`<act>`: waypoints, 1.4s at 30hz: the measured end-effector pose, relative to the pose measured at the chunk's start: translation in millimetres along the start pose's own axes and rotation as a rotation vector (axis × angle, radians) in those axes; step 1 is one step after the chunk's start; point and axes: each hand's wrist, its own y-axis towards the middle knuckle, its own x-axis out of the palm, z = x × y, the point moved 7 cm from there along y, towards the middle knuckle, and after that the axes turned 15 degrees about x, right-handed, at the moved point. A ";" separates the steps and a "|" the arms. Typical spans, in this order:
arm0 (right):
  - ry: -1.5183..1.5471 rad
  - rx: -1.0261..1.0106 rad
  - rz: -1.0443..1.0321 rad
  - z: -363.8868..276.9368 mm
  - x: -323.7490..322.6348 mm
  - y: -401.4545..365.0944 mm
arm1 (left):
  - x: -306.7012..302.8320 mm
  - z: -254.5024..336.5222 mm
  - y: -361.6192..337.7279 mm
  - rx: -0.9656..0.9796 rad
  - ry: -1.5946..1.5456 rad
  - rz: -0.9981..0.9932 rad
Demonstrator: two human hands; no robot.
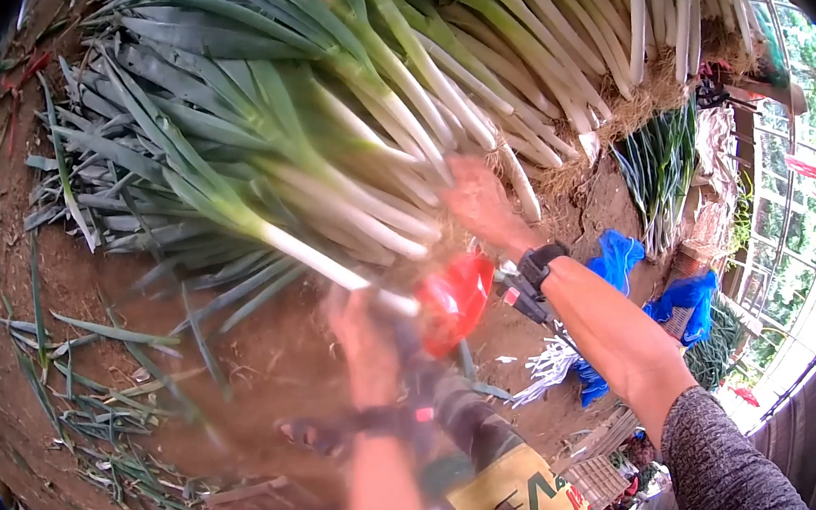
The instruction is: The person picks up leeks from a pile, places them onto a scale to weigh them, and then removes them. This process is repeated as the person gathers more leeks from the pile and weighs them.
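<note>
A long pile of leeks (pixel 381 107) lies across the upper part of the view, green leaves to the left and white stems and roots to the right. My left hand (pixel 365 335), blurred by motion, is closed round the white lower stem of a single leek (pixel 302 252). At the root ends of the pile, my right hand (pixel 484 201) reaches in; its fingers are blurred, and whether they grip a stem cannot be made out. Between my hands is a red plastic bag (pixel 456 300).
Cut leaf scraps (pixel 115 419) litter the brown ground at left. Blue plastic bags (pixel 686 309), white strips (pixel 551 365) and a smaller bundle of greens (pixel 660 171) lie at right, beside a wire mesh wall (pixel 796 211). A yellow sack (pixel 521 494) is near my body.
</note>
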 end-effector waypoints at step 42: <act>0.002 -0.212 -0.680 -106.2 -164.5 -256.9 | 100.4 122.4 -165.5 -0.269 0.043 -0.294</act>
